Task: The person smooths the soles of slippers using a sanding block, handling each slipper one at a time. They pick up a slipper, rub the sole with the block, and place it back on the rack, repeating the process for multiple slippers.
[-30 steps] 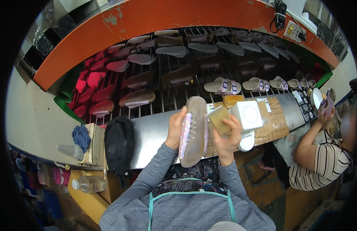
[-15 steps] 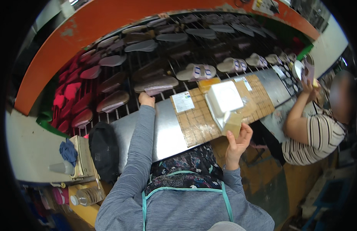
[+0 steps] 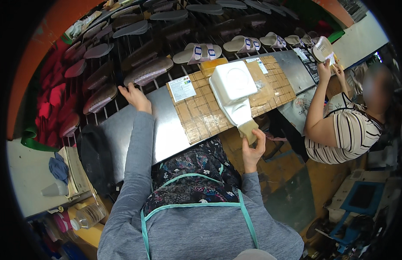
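"So, what changed since the first frame?"
"Brown sole [image 3: 148, 73], then in the left hand [image 3: 137, 99], now lies on the barred rack [image 3: 106, 112] past the far edge of the bench [image 3: 164, 117]. Left fingers spread beside it; contact unclear."
"And the right hand [image 3: 254, 149]?"
"Fingers pinch a flat tan pad [image 3: 248, 131] at the near edge, by a smooth, boxy white container [image 3: 232, 80]."
"Room?"
"Bare metal, left of the glossy cardboard [image 3: 190, 125]."
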### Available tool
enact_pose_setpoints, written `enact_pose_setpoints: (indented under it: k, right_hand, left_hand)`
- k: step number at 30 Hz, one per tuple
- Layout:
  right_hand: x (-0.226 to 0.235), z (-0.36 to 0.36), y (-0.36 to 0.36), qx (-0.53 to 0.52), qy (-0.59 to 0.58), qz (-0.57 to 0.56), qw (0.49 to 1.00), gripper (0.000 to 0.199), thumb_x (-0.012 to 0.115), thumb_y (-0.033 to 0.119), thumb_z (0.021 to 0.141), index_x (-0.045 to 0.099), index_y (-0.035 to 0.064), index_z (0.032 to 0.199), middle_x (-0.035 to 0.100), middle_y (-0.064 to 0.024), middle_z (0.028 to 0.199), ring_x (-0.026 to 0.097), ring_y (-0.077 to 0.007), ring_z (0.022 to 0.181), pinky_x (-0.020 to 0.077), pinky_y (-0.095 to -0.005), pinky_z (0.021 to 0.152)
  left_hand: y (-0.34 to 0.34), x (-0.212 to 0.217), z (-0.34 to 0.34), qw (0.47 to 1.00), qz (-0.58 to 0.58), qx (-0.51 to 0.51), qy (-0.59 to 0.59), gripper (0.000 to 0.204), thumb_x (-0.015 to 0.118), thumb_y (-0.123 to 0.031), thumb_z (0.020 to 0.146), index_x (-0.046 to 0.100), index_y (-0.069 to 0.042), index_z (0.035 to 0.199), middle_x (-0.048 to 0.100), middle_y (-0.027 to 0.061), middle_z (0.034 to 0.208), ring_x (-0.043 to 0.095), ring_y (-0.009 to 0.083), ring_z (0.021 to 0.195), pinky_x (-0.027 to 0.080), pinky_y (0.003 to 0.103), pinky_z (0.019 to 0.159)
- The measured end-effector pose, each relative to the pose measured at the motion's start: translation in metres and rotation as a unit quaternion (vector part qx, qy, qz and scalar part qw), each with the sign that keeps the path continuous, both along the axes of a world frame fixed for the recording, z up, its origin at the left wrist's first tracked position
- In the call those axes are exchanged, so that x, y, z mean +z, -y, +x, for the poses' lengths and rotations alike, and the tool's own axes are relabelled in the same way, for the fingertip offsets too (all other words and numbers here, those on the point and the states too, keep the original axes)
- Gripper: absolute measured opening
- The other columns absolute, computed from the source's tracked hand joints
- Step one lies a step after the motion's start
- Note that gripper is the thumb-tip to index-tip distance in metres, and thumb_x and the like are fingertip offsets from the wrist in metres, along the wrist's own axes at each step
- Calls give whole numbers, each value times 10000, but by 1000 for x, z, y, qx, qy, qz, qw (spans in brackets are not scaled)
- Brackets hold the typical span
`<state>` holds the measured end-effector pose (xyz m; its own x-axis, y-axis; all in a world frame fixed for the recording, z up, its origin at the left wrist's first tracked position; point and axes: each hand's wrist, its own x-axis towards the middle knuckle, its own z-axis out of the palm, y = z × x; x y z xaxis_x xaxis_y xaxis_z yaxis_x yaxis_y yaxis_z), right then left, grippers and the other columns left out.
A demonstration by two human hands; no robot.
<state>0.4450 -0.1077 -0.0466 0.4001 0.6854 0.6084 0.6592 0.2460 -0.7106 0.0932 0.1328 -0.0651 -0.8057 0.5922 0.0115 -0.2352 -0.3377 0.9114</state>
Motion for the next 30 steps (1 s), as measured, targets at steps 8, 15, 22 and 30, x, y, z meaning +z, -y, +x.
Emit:
enact_pose_setpoints:
  k: [8,15,22,30]
  right_hand:
    - [8,40,-4,-42,152,36,987,415,656,-83,661,642,88,1039,616,-126,1174,596,-323,1034,445,-390,909]
    - [1,45,-13,43,181,26,982,370,639,-88,669,656,81,998,625,-122,1162,596,-307,1085,457,-396,910]
    - [10,54,2,60,122,-21,991,399,588,-141,652,645,35,1005,633,-158,1146,617,-295,1082,496,-348,904]
    - [9,51,-5,83,114,-74,987,399,598,-131,665,649,60,1012,614,-159,1215,604,-329,1097,492,-372,925]
  left_hand:
    - [50,20,13,993,53,-90,-63,525,456,-128,995,247,-99,1476,344,171,1413,467,235,1226,400,367,1041]
    - [45,12,12,994,60,-91,-30,498,456,-94,987,293,-86,1458,409,169,1368,516,226,1166,450,346,982]
    - [43,12,13,994,53,-90,-24,492,451,-80,981,302,-75,1450,428,184,1345,534,248,1151,462,347,960]
    - [44,16,13,993,57,-105,5,492,438,-68,977,301,-71,1449,440,188,1336,542,247,1137,479,348,941]
